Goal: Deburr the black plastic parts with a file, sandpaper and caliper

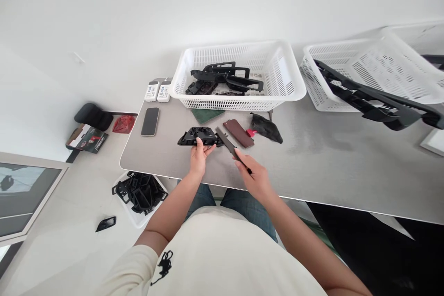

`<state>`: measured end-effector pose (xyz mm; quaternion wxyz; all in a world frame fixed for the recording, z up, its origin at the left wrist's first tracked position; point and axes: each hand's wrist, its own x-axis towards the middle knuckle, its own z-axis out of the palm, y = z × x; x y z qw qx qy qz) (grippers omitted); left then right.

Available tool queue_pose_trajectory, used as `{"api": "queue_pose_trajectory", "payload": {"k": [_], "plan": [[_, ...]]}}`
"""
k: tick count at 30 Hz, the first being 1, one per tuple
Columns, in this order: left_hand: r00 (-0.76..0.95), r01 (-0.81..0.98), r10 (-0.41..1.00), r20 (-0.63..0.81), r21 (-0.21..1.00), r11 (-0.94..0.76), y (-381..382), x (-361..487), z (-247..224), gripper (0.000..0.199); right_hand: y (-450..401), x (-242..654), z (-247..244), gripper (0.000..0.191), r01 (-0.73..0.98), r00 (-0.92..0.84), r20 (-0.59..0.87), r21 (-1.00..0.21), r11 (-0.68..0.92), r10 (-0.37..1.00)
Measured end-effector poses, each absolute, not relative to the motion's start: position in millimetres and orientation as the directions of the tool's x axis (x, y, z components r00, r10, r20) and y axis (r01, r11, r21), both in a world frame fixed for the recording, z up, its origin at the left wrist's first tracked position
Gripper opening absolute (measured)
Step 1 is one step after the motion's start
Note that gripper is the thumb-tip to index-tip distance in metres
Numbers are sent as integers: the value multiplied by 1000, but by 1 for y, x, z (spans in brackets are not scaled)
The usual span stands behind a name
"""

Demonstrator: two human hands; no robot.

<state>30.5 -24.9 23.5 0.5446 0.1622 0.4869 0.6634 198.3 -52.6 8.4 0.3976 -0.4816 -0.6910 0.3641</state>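
Between the thumb and fingers of my left hand (198,159) is a black plastic trim part (200,134), held just over the table with its ribbed side showing. My right hand (255,175) is closed round the near end of a flat file (227,141). The file's far end points away from me and lies close to the part's right end; whether they touch I cannot tell. A dark red flat strip (238,132) lies to the right of the file. Beside it are a small red item (250,133) and a crumpled black piece (266,128).
A white basket (239,103) with several black parts stands at the back, a green sheet (207,115) before it. More baskets (329,97) with long black trims stand right. A phone (150,121) and two white boxes (157,91) lie left. A bin (138,219) of black frames is on the floor.
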Motion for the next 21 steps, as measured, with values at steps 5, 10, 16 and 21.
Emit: {"api": "queue_pose_trajectory", "payload": {"k": [5,10,16,21], "plan": [[-384,-436,881,-277,895,91,-25,29,14,58,-59,210,24,39,645,-438,309,-546,534,844],[-381,-382,887,-261,918,106,-26,28,11,57,-57,210,25,39,721,-453,276,-446,531,847],[-380,-448,883,-276,890,86,-26,28,11,45,-55,211,25,41,722,-408,226,-513,465,884],[-367,-529,865,-341,842,108,-27,29,13,38,-56,210,24,42,695,-444,210,-533,482,871]]}}
